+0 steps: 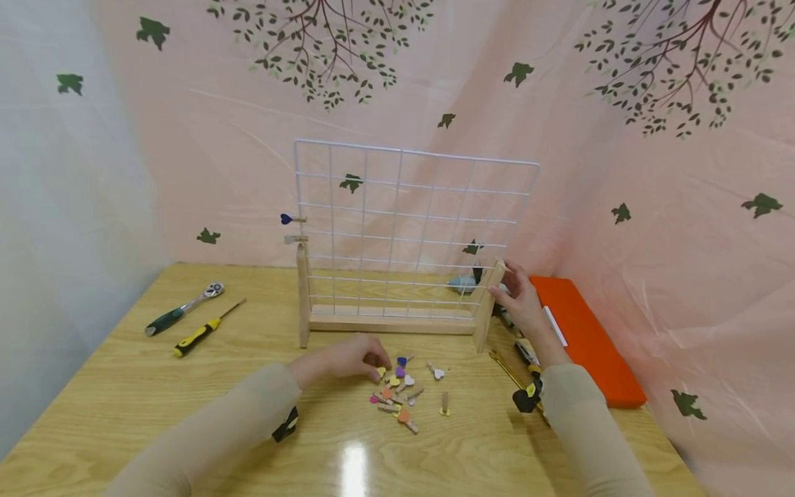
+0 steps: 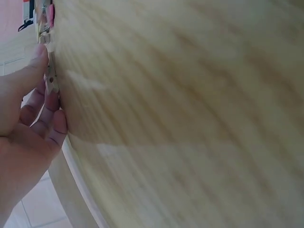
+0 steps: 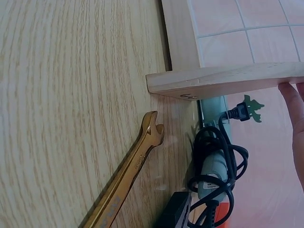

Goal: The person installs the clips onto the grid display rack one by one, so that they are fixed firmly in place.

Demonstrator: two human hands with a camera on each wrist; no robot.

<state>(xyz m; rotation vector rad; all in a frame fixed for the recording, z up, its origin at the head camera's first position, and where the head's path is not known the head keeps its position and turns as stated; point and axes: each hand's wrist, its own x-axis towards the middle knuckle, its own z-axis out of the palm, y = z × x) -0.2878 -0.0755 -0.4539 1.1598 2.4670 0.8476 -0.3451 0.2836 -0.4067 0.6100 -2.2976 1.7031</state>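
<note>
A white wire grid (image 1: 400,207) stands upright in a wooden base (image 1: 391,323) with a post at each end. My right hand (image 1: 518,297) grips the top of the right post (image 1: 488,314); in the right wrist view only its fingers (image 3: 293,109) show, at that post. Low over the table, my left hand (image 1: 348,357) pinches a small wooden clothespin (image 2: 51,78) between thumb and fingertips, beside a loose pile of heart-topped clothespins (image 1: 404,415). On the grid's left edge are clipped a blue-heart clothespin (image 1: 287,219) and, below it, a pale one (image 1: 292,239).
To the left lie a ratchet wrench (image 1: 180,316) and a yellow-black screwdriver (image 1: 199,337). On the right are a gold open-end wrench (image 3: 128,175), black-yellow pliers (image 1: 528,355), a corded grey tool (image 3: 213,171) and an orange-red box (image 1: 590,345). Printed cloth (image 1: 248,138) hangs behind the table.
</note>
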